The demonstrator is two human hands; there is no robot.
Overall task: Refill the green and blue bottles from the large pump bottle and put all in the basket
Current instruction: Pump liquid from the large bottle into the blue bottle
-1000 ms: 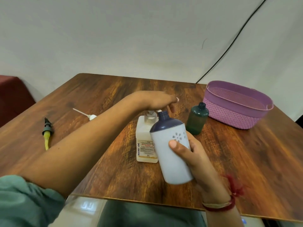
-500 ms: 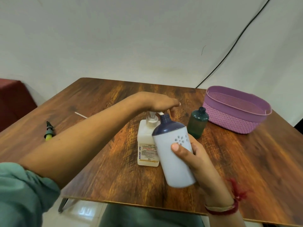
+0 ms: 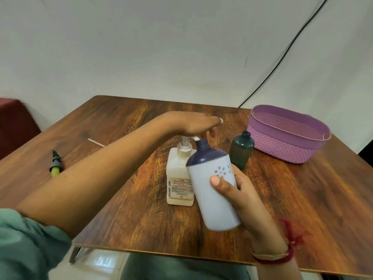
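**Progress:** refilling stage, with the blue bottle being served. The pump bottle stands upright on the wooden table. The left hand lies flat on its pump head, fingers straight and together, pressing rather than gripping. The right hand wraps fingers and thumb round the blue bottle. It holds the bottle clear of the table, just right of the pump bottle and nearer the person, tilted so that the open neck leans in under the spout. No flow of liquid is discernible.

**Green bottle**: upright on the table, right of the pump bottle and slightly beyond it, uncapped. Its dark wall hides the level, so I cannot tell whether it has been refilled.

**Basket**: purple, further right of the pump bottle, past the green bottle. None of the three bottles is in it.

**Outstanding, in my judgement:** finish filling the blue bottle, confirm the green one, close both, then load all three.

**Condition of the blue bottle:** pale lavender-white body, dark blue shoulder and threaded neck, flower-shaped pattern on the side, no cap fitted. The wall is opaque and the contents are not visible.

**Also noted,** well left of the pump bottle: a black-and-yellow spray cap and a thin white dip tube, both lying loose.
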